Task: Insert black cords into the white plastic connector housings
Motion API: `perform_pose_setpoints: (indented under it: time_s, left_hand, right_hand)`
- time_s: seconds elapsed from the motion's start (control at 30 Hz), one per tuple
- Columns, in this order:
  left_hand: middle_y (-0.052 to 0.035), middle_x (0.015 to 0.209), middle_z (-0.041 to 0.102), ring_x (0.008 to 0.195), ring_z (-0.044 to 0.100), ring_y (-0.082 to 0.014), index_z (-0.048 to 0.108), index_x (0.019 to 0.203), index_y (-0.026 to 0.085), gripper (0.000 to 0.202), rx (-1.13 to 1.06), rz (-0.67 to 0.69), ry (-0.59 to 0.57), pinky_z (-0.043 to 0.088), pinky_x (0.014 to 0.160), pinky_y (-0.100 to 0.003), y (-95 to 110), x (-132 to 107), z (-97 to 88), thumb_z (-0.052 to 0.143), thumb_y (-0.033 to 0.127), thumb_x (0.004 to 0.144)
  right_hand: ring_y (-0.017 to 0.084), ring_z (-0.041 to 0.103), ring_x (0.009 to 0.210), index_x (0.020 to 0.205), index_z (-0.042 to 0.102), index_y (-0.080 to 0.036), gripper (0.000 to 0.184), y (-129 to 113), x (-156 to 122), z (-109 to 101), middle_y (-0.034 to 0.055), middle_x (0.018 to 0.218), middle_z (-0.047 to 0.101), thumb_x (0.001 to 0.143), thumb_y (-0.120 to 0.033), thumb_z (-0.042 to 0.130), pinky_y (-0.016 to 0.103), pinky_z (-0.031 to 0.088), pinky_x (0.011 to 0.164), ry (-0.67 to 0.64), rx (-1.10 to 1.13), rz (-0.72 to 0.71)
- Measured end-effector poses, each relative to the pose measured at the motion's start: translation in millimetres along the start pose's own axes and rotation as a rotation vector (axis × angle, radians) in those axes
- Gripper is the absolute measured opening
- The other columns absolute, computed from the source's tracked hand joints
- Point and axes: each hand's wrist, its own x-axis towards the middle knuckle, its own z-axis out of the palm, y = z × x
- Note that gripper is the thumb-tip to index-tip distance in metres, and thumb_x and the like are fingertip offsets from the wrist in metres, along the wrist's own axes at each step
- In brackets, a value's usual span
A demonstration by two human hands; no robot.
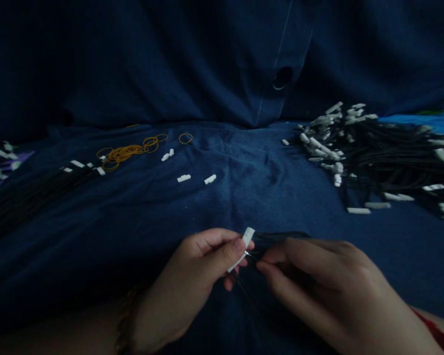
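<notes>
My left hand pinches a long white plastic connector between thumb and fingers, tilted with its upper end to the right. Thin black wires run from behind the connector to the right, and more hang below it. Just right of the connector, my right hand is closed in a pinch on a thin dark wire. A small shiny tip on that wire meets the connector's edge; how far in it sits I cannot tell. The lower fingers of my right hand are hidden.
A large pile of black wires with white connectors lies at the right. Orange rubber bands lie at the left beside a dark wire bundle. Loose white connectors rest mid-cloth. Blue cloth covers the surface.
</notes>
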Motion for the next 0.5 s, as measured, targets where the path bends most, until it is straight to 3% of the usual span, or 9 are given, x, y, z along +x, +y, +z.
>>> perform_pose_setpoints:
  time_s: [0.3,0.5]
  left_hand:
    - [0.0020,0.065,0.055,0.059,0.047,-0.0098,0.063,0.075,0.018,0.017,0.101,0.039,0.033,0.037,0.050,-0.019,-3.3,-0.7,0.6,0.054,0.032,0.077]
    - [0.0025,0.066,0.056,0.057,0.046,-0.0097,0.064,0.077,0.021,0.018,0.145,0.058,0.048,0.037,0.049,-0.020,-3.8,-1.6,0.8,0.054,0.035,0.076]
  right_hand:
    - [0.012,0.051,0.050,0.072,0.059,-0.016,0.018,-1.2,-3.0,5.5,-0.0002,0.054,0.053,0.082,-0.017,0.043,0.025,0.036,0.049,0.159,-0.253,-0.195]
    - [0.012,0.051,0.052,0.068,0.056,-0.016,0.019,-1.0,-4.3,9.6,0.0010,0.058,0.056,0.082,-0.014,0.044,0.027,0.035,0.052,0.167,-0.345,-0.281]
